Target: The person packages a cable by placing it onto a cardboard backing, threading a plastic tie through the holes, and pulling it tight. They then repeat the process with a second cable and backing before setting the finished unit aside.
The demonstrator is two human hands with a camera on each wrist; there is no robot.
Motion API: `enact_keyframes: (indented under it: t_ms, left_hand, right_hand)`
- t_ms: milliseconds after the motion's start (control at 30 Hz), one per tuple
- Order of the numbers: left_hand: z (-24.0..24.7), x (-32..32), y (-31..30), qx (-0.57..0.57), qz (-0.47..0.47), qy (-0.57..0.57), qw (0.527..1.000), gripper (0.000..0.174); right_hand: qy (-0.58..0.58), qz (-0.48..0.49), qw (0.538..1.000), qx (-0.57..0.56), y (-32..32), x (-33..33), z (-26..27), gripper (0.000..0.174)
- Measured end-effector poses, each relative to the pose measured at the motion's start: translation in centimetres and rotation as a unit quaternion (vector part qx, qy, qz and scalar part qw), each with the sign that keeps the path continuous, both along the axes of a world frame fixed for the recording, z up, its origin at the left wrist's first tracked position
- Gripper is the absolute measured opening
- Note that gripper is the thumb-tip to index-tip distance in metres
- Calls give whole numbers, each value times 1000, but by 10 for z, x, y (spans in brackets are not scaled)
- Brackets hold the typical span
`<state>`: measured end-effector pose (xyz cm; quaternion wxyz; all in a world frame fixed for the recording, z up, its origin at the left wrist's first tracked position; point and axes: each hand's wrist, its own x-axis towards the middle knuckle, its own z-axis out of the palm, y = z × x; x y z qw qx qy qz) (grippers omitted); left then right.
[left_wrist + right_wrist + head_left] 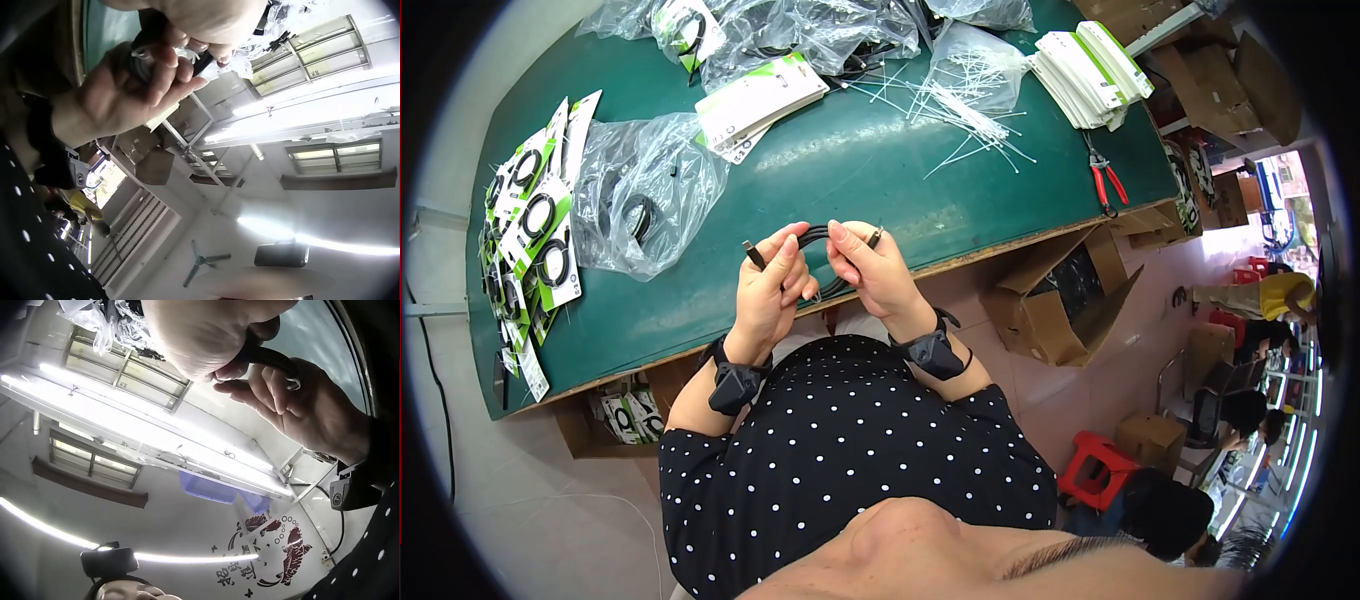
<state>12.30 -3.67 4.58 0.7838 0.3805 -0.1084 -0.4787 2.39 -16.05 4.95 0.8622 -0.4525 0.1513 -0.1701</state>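
In the head view a black cable (pixel 813 235), looped into a coil, is held between both hands at the near edge of the green table. My left hand (pixel 768 292) pinches the coil's left side, and a plug (pixel 753 254) sticks out past its fingers. On the other side my right hand (pixel 880 280) grips the coil between thumb and fingers. The cable's other end (pixel 875 238) shows beside that hand's knuckles. Both wrist views catch the hands close together around the dark cable, with much of the coil hidden by fingers and palm.
Carded cables (pixel 540 215) pile up at the table's left, beside a clear plastic bag (pixel 645 190). Farther back lie a stack of cards (pixel 760 100), loose white zip ties (pixel 970 115) and more cards (pixel 1090 75). Red-handled cutters (pixel 1108 185) lie near the right edge, above an open carton (pixel 1060 300).
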Motion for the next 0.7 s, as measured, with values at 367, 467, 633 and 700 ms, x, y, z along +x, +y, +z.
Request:
enact_keyframes:
  t_ms: [367, 467, 633, 700]
  left_hand:
    - [-5, 4, -2, 9, -21, -8, 1000, 26]
    - [-5, 3, 1, 3, -30, 21, 999, 27]
    - [-4, 2, 3, 29, -59, 15, 998, 28]
    - [-4, 1, 4, 45, -67, 7, 997, 29]
  right_hand:
    - [36, 115, 992, 31, -3, -2, -3, 44]
    - [44, 142, 987, 64, -9, -4, -6, 43]
    - [77, 201, 974, 67, -13, 0, -17, 51]
    - [92, 191, 976, 42, -15, -3, -15, 54]
